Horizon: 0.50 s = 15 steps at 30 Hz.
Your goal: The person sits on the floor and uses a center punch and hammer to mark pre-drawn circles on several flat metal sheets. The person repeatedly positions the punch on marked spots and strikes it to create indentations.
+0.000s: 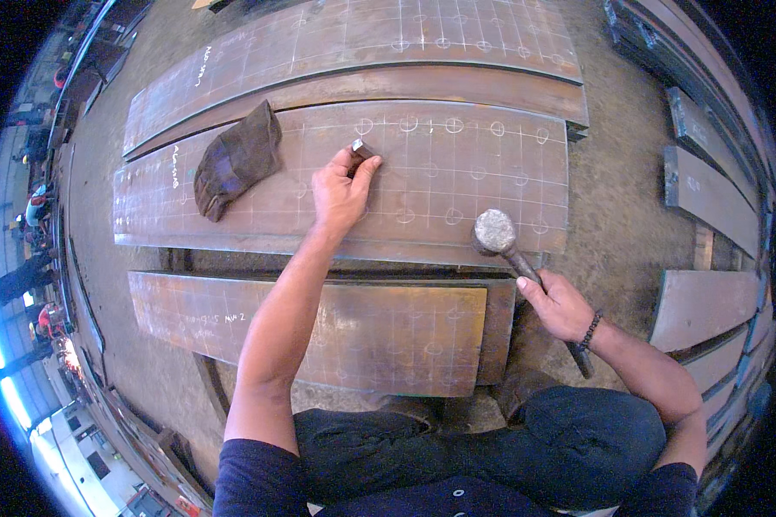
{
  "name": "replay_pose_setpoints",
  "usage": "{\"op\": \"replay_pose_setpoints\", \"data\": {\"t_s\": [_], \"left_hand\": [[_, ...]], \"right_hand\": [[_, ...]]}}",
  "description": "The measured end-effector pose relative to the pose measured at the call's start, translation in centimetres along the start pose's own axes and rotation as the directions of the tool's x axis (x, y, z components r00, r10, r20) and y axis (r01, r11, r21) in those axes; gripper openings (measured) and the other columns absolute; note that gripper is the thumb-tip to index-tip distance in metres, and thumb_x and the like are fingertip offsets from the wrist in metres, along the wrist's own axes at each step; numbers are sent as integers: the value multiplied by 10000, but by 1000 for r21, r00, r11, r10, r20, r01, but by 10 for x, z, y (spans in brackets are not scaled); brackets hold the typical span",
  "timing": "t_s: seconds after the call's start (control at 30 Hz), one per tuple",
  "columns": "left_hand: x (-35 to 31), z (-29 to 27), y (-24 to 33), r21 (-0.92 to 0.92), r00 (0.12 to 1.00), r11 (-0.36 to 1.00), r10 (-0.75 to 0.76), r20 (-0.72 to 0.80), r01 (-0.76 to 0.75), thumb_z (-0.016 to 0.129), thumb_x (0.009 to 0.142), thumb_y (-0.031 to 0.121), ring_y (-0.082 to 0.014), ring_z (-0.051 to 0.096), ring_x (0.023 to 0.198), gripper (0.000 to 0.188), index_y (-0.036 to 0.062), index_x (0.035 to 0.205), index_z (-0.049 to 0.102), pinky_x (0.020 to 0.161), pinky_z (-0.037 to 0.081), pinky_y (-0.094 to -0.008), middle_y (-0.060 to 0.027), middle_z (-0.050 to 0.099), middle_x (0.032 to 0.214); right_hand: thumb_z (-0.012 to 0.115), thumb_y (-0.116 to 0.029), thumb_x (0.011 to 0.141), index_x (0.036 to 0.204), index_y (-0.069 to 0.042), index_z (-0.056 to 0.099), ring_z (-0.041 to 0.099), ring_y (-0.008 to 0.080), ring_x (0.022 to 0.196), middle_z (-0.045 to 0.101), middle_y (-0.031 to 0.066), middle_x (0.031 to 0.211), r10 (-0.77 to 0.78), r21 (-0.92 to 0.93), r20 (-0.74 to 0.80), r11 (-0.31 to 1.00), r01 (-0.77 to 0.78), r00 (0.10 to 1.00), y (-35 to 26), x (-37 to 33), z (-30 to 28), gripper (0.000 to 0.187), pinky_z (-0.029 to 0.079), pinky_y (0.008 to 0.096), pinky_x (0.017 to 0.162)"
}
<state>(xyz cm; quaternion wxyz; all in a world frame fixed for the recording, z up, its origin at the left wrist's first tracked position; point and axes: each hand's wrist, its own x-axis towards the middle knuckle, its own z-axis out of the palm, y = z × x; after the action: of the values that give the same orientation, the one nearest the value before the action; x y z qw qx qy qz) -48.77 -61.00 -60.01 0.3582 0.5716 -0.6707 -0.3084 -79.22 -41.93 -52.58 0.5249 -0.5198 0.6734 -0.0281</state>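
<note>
My left hand [343,191] is closed around a short dark steel punch [362,149] with a bright end facing up. It holds the punch over the middle steel plate [259,207], which carries chalk grid lines and circles; whether the lower end touches the plate is hidden. In my right hand [560,306] is the handle of a hammer [495,232], gripped partway along. Its worn round head hangs above the right end of the same plate. To the left of my left hand, a dark work glove [240,162] lies on the plate.
Another chalk-marked plate [353,34] lies beyond, and a nearer plate [397,336] sits by my knees. More steel plates [707,306] are stacked at the right. Far left, people [50,320] work near flying sparks [71,355].
</note>
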Motion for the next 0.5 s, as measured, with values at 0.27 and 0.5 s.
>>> {"op": "replay_pose_setpoints", "data": {"t_s": [0.27,0.5], "left_hand": [[0,-5,4,53,996,997,-67,55,65,717,853,232,-136,665,759,230,31,963,695,717,508,-309,-77,730,841],[1,-5,4,42,996,997,-63,64,60,709,858,240,-143,669,764,226,33,950,701,722,508,-312,-81,731,846]], "right_hand": [[421,-553,959,810,46,530,563,343,683,558,222,698,-43,-12,-13,999,42,999,5,1,1,627,448,460,664],[429,-556,957,788,37,530,557,332,659,547,206,672,-77,7,-51,997,77,996,7,1,3,625,447,456,645]]}}
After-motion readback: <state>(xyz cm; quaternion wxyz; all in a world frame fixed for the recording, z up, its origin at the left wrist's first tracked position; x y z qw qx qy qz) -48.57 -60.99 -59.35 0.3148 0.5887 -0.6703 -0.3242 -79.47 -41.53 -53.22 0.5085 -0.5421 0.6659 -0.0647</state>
